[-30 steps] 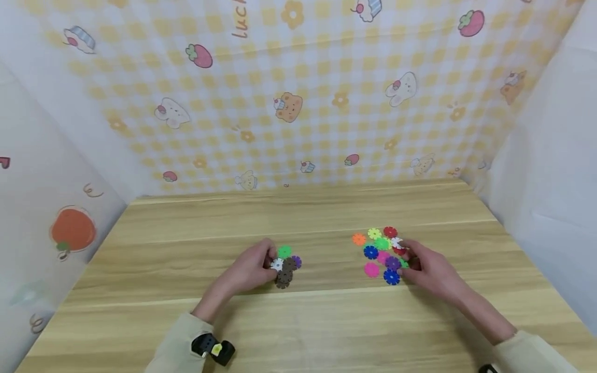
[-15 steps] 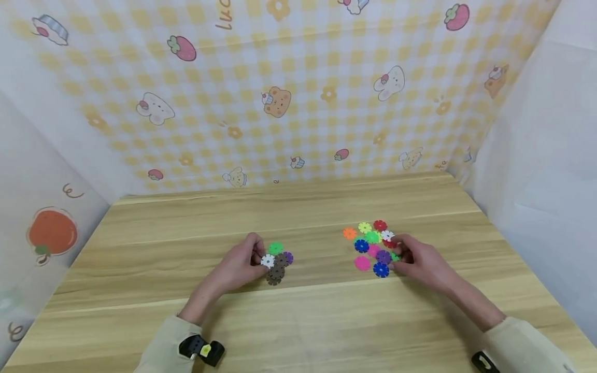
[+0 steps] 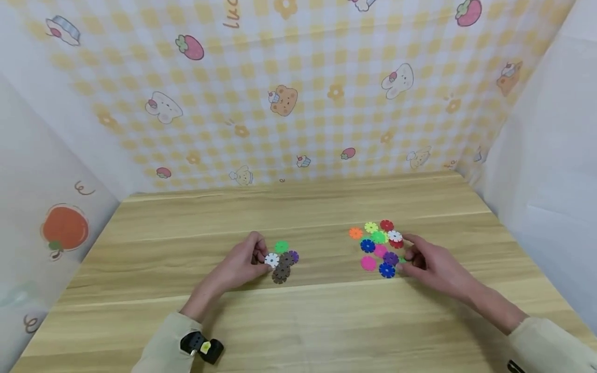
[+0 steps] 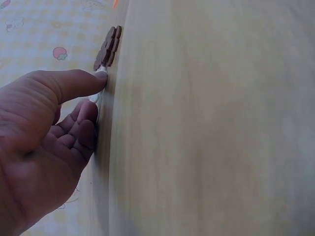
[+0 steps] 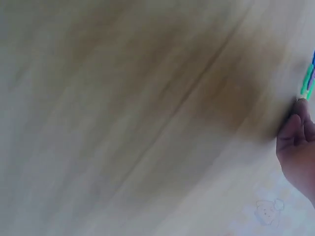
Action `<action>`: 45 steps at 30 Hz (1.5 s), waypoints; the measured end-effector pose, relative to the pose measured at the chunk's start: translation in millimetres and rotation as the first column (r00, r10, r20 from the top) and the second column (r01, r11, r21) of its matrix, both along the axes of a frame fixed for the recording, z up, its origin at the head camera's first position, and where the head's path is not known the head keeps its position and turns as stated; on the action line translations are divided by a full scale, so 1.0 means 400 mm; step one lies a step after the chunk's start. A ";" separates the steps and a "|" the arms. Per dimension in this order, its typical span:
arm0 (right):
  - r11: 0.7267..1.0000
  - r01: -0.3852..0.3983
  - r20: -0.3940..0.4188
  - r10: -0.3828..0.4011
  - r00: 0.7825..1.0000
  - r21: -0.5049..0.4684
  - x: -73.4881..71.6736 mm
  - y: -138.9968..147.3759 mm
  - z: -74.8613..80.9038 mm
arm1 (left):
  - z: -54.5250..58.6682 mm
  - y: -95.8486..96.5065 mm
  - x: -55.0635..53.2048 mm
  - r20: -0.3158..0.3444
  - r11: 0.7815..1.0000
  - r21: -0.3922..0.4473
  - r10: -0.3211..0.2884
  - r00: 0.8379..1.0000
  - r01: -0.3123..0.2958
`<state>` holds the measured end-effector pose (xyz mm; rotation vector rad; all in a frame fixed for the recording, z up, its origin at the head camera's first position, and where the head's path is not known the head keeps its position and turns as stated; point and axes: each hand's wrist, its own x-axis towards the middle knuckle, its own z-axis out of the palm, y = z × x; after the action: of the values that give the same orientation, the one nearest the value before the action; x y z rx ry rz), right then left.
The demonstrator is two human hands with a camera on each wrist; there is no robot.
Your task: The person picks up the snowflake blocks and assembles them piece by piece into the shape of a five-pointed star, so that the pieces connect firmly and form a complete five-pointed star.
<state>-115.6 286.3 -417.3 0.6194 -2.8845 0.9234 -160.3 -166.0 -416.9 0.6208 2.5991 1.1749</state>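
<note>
My left hand (image 3: pixel 242 262) pinches the edge of a white snowflake disc (image 3: pixel 272 260) between thumb and fingers, low over the table. Against it lie brown snowflake discs (image 3: pixel 281 271), a green disc (image 3: pixel 282 246) and a purple disc (image 3: pixel 294 256). In the left wrist view my thumb lies on the white disc, below the brown discs (image 4: pixel 108 47). My right hand (image 3: pixel 436 264) is at the right edge of a colourful group with a blue disc (image 3: pixel 386 270) and a white disc (image 3: pixel 395 236). Its fingertips meet a green disc (image 5: pixel 306 82); whether they pinch it is unclear.
The wood-grain table (image 3: pixel 308 321) carries both disc groups, with bare wood between them. A yellow checked cloth (image 3: pixel 317 124) rises behind the table. White sheets (image 3: pixel 555 155) hang at the sides. A black device (image 3: pixel 202 347) sits on the left sleeve.
The head view shifts slightly. My right index finger has drawn a little to the right, away from the white disc. My left hand keeps its place at its white disc.
</note>
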 end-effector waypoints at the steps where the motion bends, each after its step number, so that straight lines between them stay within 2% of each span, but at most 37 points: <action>1: 1.000 -0.011 -0.002 0.011 1.000 -0.016 0.001 -0.001 -0.002 | 0.001 -0.005 0.001 -0.001 1.000 0.002 0.005 1.000 -0.005; 7: 0.998 -0.032 0.082 0.036 0.996 -0.049 -0.016 -0.027 0.000 | 0.011 -0.037 0.012 0.005 0.999 -0.011 0.031 1.000 -0.031; 12: 0.999 -0.030 0.083 0.033 0.996 -0.037 -0.029 -0.037 0.008 | 0.011 -0.045 0.019 0.020 0.999 0.008 0.040 0.999 -0.040; 14: 0.999 -0.039 0.059 0.041 0.997 -0.023 -0.028 -0.036 0.006 | 0.007 -0.045 0.022 0.021 0.999 0.015 0.051 0.998 -0.052; 20: 0.988 -0.080 -0.094 0.093 0.991 0.134 -0.007 -0.026 -0.024 | -0.021 -0.054 0.048 0.033 0.997 0.014 0.077 0.996 -0.078; 21: 0.986 -0.074 -0.098 0.089 0.991 0.147 -0.004 -0.026 -0.028 | -0.023 -0.056 0.050 0.031 0.997 0.012 0.078 0.997 -0.078; 24: 0.992 -0.047 -0.067 0.055 0.996 0.120 -0.002 -0.029 -0.031 | -0.021 -0.053 0.047 0.037 0.997 0.011 0.077 0.996 -0.077; 27: 0.996 -0.006 0.001 0.006 1.000 0.092 0.000 -0.031 -0.020 | -0.014 -0.044 0.039 0.048 0.998 -0.005 0.065 0.997 -0.065; 34: 0.997 0.032 0.054 -0.036 0.998 0.065 0.004 -0.028 -0.005 | -0.008 -0.036 0.026 0.042 0.999 0.000 0.041 0.998 -0.041; 38: 0.997 0.065 0.104 -0.069 0.992 0.044 0.005 -0.022 0.007 | -0.004 -0.030 0.018 0.043 0.999 0.019 0.024 0.999 -0.025; 45: 0.993 0.117 0.204 -0.116 0.972 0.005 0.015 0.012 0.038 | 0.002 0.004 -0.013 0.008 0.999 -0.035 -0.041 0.999 0.041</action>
<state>-109.7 291.2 -402.2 0.3688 -3.0547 1.0371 -165.5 -164.5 -416.3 0.6576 2.5827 1.1143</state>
